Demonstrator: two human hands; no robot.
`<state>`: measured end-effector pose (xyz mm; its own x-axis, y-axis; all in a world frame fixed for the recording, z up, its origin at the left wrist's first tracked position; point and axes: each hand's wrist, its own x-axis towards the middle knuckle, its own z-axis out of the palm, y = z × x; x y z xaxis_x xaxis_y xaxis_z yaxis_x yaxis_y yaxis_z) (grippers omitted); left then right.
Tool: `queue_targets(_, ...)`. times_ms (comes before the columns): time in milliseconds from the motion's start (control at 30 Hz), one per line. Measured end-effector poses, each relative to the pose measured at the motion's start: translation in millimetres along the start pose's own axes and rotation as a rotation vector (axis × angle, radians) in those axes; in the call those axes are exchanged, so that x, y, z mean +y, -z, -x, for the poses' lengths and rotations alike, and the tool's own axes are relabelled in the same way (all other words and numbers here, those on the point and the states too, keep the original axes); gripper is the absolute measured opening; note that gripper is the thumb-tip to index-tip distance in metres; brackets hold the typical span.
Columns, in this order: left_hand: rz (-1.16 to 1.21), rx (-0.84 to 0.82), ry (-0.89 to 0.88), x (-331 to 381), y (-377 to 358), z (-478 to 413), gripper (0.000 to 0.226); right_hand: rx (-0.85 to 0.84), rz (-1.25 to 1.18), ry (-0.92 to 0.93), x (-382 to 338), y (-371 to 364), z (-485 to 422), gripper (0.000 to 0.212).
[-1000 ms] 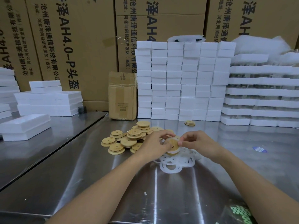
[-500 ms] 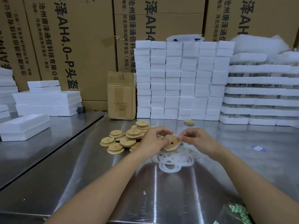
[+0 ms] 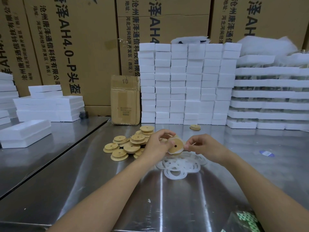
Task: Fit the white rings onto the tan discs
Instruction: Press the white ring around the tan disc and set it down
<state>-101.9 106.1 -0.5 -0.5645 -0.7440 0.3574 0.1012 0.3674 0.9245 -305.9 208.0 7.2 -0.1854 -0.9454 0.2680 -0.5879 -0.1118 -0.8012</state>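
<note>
— Head view. What are your hands busy with?

— My left hand (image 3: 157, 144) is curled round the left edge of a tan disc (image 3: 175, 146). I hold it tilted up off the table (image 3: 100, 190) so the face with the middle hole turns toward me. My right hand (image 3: 203, 145) pinches a white ring (image 3: 171, 153) against the disc's rim at three o'clock, thumb and fingertips close together.

— Is the ring on?

— Partly, I'd judge. White shows round the lower edge, roughly three to seven o'clock. The top I cannot tell, because my fingers cover it.

— Why work in the air?

— Both hands can get round the rim that way. Flat on the steel, no finger would get underneath.

— And the supplies?

— Taking the held disc as centre, the loose discs (image 3: 128, 144) are heaped at nine o'clock, just beside my left hand. The loose rings (image 3: 175, 173) lie at six o'clock, just below my hands, so either hand reaches them easily. A small stack (image 3: 195, 127) sits apart at one o'clock, near the foam blocks (image 3: 187, 84). These are probably finished ones, though they are too small to show any rings.
</note>
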Motion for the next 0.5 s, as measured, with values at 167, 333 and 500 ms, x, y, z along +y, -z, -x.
queue_targets(167,-0.025,0.000,-0.023,-5,-1,-2,0.030,0.039,-0.034,-0.013,-1,-15,0,0.017)
queue_targets(333,-0.120,-0.003,-0.082,-14,-3,-4,0.016,0.127,-0.055,0.105,-5,-25,-1,0.012)
queue_targets(500,-0.135,-0.006,-0.116,-21,0,-9,0.009,0.155,0.069,0.154,-4,-23,-2,0.013)
